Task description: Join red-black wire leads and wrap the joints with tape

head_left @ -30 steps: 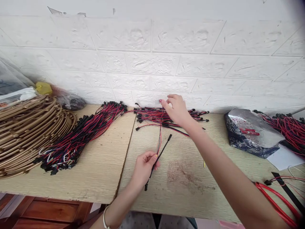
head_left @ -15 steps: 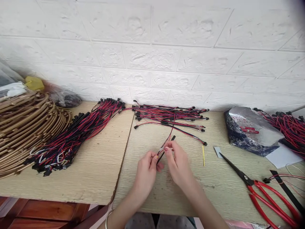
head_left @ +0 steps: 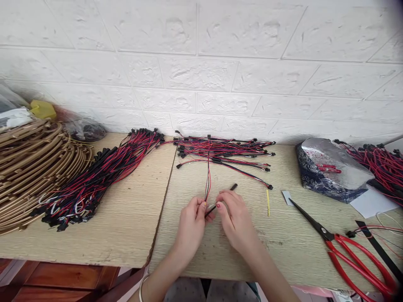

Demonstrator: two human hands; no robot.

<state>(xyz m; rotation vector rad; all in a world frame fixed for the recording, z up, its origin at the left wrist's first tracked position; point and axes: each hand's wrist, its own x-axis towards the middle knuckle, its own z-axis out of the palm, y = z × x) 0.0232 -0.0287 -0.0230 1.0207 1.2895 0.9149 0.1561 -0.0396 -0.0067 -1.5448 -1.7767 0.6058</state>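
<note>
Near the middle of the table, my left hand is closed, pinching a cable of red and black wires between thumb and fingers. The cable runs straight away from me to a small black connector lying over the wire pile. To its right, my right hand is closed on a thin black tube. One end of the tube sticks out beyond my right fingers, and the other slants down to my left fingers. The wire ends inside my left hand are hidden.
Red and black cables with connectors lie along the wall. A thick cable bundle and coiled cane strips are at left. On the right are red-handled scissors, a yellow strip and a patterned bag.
The cable has swung left and now points straight to the wall. My right fingers have drawn slightly apart from my left, and the white wire between them is out of sight. The black tube slants lower.
</note>
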